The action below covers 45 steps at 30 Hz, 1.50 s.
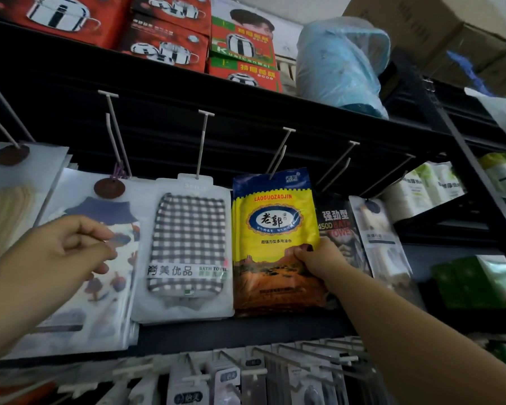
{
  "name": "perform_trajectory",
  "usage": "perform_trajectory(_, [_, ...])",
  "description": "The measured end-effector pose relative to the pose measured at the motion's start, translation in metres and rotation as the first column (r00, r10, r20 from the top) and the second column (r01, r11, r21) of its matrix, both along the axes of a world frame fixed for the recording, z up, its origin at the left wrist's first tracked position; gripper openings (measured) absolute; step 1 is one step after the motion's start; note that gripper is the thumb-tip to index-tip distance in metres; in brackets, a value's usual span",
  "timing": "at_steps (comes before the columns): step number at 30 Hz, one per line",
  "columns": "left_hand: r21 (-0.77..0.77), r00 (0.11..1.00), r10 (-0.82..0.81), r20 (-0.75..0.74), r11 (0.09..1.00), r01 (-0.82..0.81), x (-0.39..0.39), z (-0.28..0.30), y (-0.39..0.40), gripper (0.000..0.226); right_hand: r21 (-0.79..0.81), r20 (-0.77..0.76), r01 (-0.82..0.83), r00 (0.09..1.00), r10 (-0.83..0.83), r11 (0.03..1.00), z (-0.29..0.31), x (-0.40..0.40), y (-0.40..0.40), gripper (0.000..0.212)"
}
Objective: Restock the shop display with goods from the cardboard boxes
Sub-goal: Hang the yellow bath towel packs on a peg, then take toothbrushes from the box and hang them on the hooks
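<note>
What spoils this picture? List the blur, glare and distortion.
Head view: dim overall; wide-angle lens bends the black shelf and hooks outward; corners smear, notably the cardboard box; glare on the yellow packet in the right hand; left hand slightly soft.

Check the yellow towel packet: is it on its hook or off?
On: the yellow towel packet hangs with the hook through its top edge; right hand pinches its side.

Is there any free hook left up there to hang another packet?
Two bare hooks stick out right of the yellow packet that the right hand grips. Left of it is crowded: checked towel pack, then overlapping clear packs behind the left hand.
</note>
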<state>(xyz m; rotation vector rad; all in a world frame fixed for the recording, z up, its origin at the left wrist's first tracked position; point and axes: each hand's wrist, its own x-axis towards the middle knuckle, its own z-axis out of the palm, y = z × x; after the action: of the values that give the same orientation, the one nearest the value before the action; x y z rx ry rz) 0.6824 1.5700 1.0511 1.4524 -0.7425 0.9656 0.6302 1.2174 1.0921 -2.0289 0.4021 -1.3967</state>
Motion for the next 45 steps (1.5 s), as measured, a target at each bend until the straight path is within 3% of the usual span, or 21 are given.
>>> perform_trajectory(5, [0.021, 1.000, 0.011, -0.021, 1.000, -0.010, -0.001, -0.008, 0.009, 0.019, 0.055, 0.028, 0.025, 0.999, -0.026, 0.998, -0.019, 0.006, -0.008, 0.032])
perform_trajectory(10, [0.012, 0.997, -0.077, -0.018, 0.997, 0.078, -0.012, -0.020, -0.002, 0.019, -0.060, 0.116, 0.108, 0.988, -0.101, 0.992, -0.037, -0.014, -0.012, 0.055])
perform_trajectory(17, [0.067, 0.957, -0.288, -0.015, 0.955, 0.288, -0.040, -0.046, -0.053, 0.021, -0.141, 0.256, -0.087, 0.959, 0.122, 0.986, -0.081, -0.108, 0.009, 0.031])
perform_trajectory(22, [0.075, 0.847, -0.531, -0.040, 0.843, 0.532, -0.085, -0.090, -0.120, 0.022, -0.075, 0.255, -0.134, 0.955, 0.149, 0.988, -0.148, -0.180, 0.009, 0.029])
perform_trajectory(26, [0.097, 0.707, -0.693, -0.143, 0.701, 0.707, -0.122, -0.145, -0.174, 0.022, -0.004, 0.193, -0.032, 0.981, 0.032, 0.999, -0.217, -0.237, -0.006, 0.027])
perform_trajectory(30, [0.129, 0.574, -0.751, -0.326, 0.566, 0.814, -0.164, -0.217, -0.223, 0.021, 0.122, 0.096, 0.085, 0.991, -0.097, 0.989, -0.295, -0.299, -0.018, 0.026])
perform_trajectory(36, [0.166, 0.389, -0.668, -0.634, 0.374, 0.913, -0.221, -0.359, -0.274, 0.019, 0.360, -0.060, 0.296, 0.954, -0.294, 0.885, -0.422, -0.388, -0.022, 0.025])
perform_trajectory(41, [0.235, 0.314, -0.416, -0.853, 0.231, 0.944, -0.259, -0.485, -0.284, 0.017, 0.526, -0.302, 0.465, 0.885, -0.355, 0.712, -0.533, -0.448, -0.011, 0.021])
perform_trajectory(45, [0.265, 0.292, -0.201, -0.935, 0.153, 0.952, -0.282, -0.563, -0.279, 0.017, 0.621, -0.494, 0.574, 0.816, -0.302, 0.534, -0.607, -0.489, 0.007, 0.026])
